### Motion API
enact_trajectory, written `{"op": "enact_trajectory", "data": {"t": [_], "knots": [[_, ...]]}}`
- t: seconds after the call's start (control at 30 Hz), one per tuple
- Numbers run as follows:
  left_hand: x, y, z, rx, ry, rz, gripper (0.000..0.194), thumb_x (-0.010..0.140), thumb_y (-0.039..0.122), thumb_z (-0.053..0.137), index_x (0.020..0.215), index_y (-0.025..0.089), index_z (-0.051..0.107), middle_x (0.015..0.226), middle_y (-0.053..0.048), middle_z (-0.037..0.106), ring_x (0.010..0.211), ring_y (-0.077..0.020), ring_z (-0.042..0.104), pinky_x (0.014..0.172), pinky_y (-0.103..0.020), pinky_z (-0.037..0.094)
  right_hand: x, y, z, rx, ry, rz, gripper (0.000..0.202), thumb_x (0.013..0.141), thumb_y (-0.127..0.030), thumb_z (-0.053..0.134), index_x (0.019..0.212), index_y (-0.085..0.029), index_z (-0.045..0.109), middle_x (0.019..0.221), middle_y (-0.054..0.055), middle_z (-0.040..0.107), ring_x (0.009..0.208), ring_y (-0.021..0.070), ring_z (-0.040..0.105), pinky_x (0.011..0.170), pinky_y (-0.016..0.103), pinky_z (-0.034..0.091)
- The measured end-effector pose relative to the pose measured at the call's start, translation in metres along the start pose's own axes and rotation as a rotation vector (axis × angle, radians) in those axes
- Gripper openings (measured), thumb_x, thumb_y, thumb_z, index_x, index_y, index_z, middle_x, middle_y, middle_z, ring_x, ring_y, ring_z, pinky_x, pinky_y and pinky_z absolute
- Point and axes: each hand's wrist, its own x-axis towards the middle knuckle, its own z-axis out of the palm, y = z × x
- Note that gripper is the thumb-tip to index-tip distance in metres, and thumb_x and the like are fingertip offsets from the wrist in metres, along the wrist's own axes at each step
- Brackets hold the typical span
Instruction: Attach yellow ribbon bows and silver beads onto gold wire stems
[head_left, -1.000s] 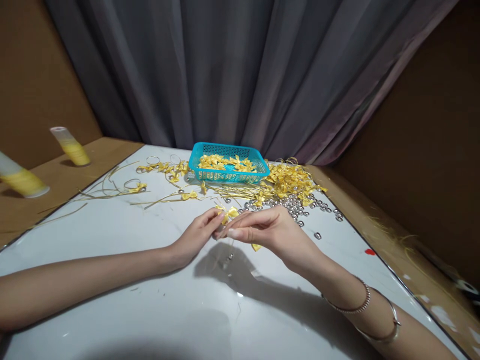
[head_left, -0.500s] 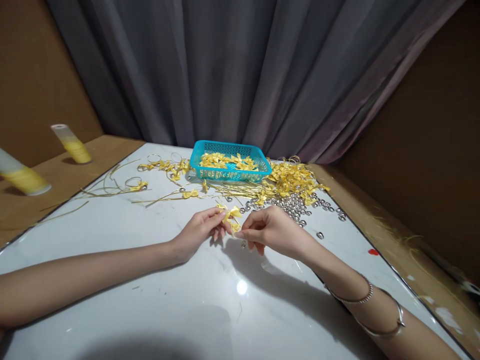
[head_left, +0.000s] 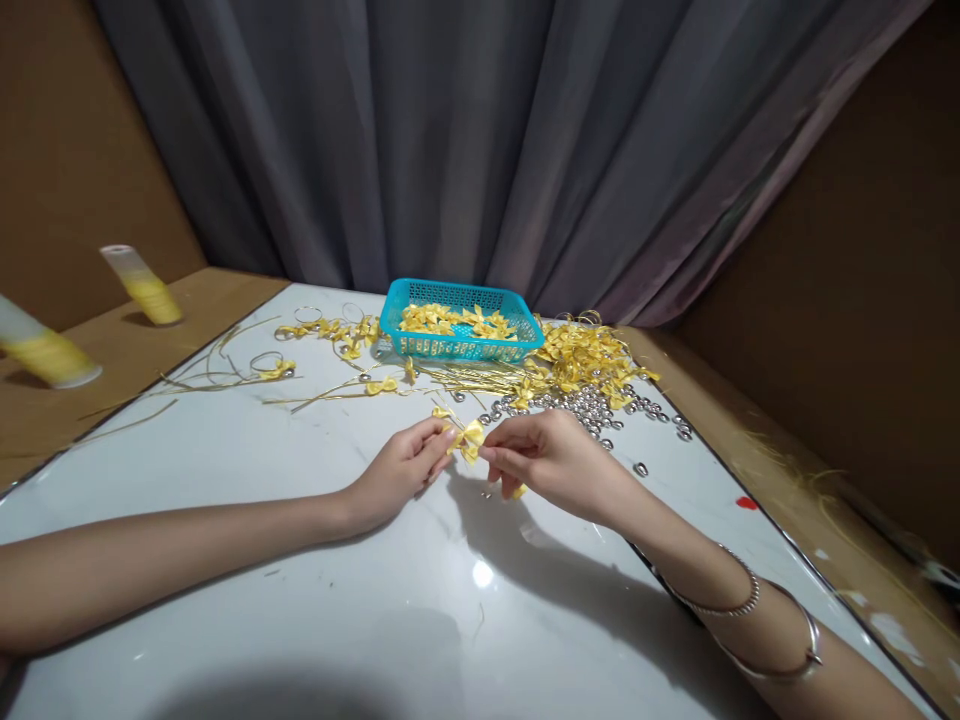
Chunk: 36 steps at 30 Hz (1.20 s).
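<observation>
Head view: near the frame's centre, a yellow bow [head_left: 471, 434] is pinched at its left side by the left hand [head_left: 409, 468]. Its long axis is laid roughly left to right, with one loop fanned rightward. Its right edge is met by the bunched fingertips of the right hand [head_left: 551, 458]; whether it is gripped there cannot be told. Above, room is bounded by a teal basket [head_left: 465, 350] and silver pieces [head_left: 589, 405]; below, white tabletop [head_left: 360, 600] is spread toward the frame's lower edge.

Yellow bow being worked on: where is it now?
In the head view, the yellow bow is near the centre, between the left hand and right hand, on the near side of the teal basket.
</observation>
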Motion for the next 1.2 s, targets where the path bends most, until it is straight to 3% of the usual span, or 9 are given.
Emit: {"op": "enact_trajectory", "data": {"t": [0.1, 0.3, 0.47, 0.57, 0.7, 0.87, 1.2], "knots": [[-0.002, 0.001, 0.001, 0.074, 0.029, 0.072, 0.029, 0.091, 0.04, 0.045, 0.073, 0.017, 0.046, 0.059, 0.006, 0.042, 0.048, -0.0056, 0.035, 0.046, -0.018, 0.032, -0.001, 0.0, -0.001, 0.074, -0.055, 0.025, 0.019, 0.082, -0.015, 0.054, 0.065, -0.013, 0.063, 0.057, 0.003, 0.065, 0.047, 0.0097, 0.06, 0.051, 0.02, 0.046], [0.015, -0.001, -0.011, 0.003, 0.222, 0.105, 0.026, 0.087, 0.041, 0.05, 0.077, 0.017, 0.05, 0.062, 0.005, 0.049, 0.047, -0.0067, 0.04, 0.043, -0.017, 0.034, -0.001, 0.007, 0.01, 0.521, -0.394, 0.104, 0.015, 0.076, -0.022, 0.063, 0.066, -0.011, 0.06, 0.055, 0.001, 0.063, 0.042, 0.0078, 0.057, 0.048, 0.021, 0.047], [0.024, -0.003, -0.017, -0.112, 0.255, 0.074, 0.026, 0.083, 0.037, 0.056, 0.071, 0.016, 0.05, 0.064, 0.004, 0.048, 0.05, -0.0064, 0.041, 0.045, -0.017, 0.035, 0.004, 0.015, 0.022, 0.642, -0.475, 0.141, 0.026, 0.067, -0.033, 0.073, 0.065, -0.01, 0.061, 0.056, 0.002, 0.064, 0.044, 0.0079, 0.059, 0.049, 0.02, 0.047], [0.023, -0.002, -0.016, -0.156, 0.225, 0.038, 0.025, 0.082, 0.037, 0.058, 0.07, 0.015, 0.052, 0.066, 0.002, 0.05, 0.051, -0.0065, 0.042, 0.047, -0.017, 0.036, 0.006, 0.017, 0.023, 0.649, -0.455, 0.145, 0.026, 0.067, -0.034, 0.073, 0.066, -0.01, 0.062, 0.057, 0.002, 0.065, 0.045, 0.0086, 0.06, 0.05, 0.021, 0.048], [0.019, 0.0, -0.014, -0.169, 0.181, -0.001, 0.026, 0.081, 0.036, 0.058, 0.069, 0.014, 0.052, 0.066, 0.002, 0.051, 0.051, -0.0065, 0.041, 0.046, -0.018, 0.035, 0.007, 0.013, 0.019, 0.58, -0.277, 0.121, 0.022, 0.069, -0.031, 0.072, 0.066, -0.011, 0.064, 0.061, 0.003, 0.067, 0.048, 0.0087, 0.061, 0.053, 0.021, 0.049], [0.013, 0.0, -0.01, -0.01, 0.11, 0.04, 0.03, 0.086, 0.039, 0.051, 0.067, 0.016, 0.05, 0.059, 0.004, 0.047, 0.047, -0.0065, 0.039, 0.044, -0.019, 0.033, 0.006, 0.005, 0.013, 0.455, -0.091, 0.099, 0.019, 0.071, -0.028, 0.071, 0.063, -0.011, 0.067, 0.057, 0.003, 0.067, 0.049, 0.01, 0.063, 0.053, 0.02, 0.05], [0.001, 0.001, -0.006, 0.108, 0.056, 0.085, 0.031, 0.089, 0.042, 0.047, 0.07, 0.017, 0.048, 0.059, 0.005, 0.043, 0.048, -0.0066, 0.037, 0.046, -0.019, 0.033, 0.004, 0.006, 0.013, 0.44, -0.075, 0.14, 0.021, 0.076, -0.021, 0.063, 0.058, -0.01, 0.065, 0.056, 0.006, 0.067, 0.049, 0.0131, 0.065, 0.051, 0.023, 0.054]]}}
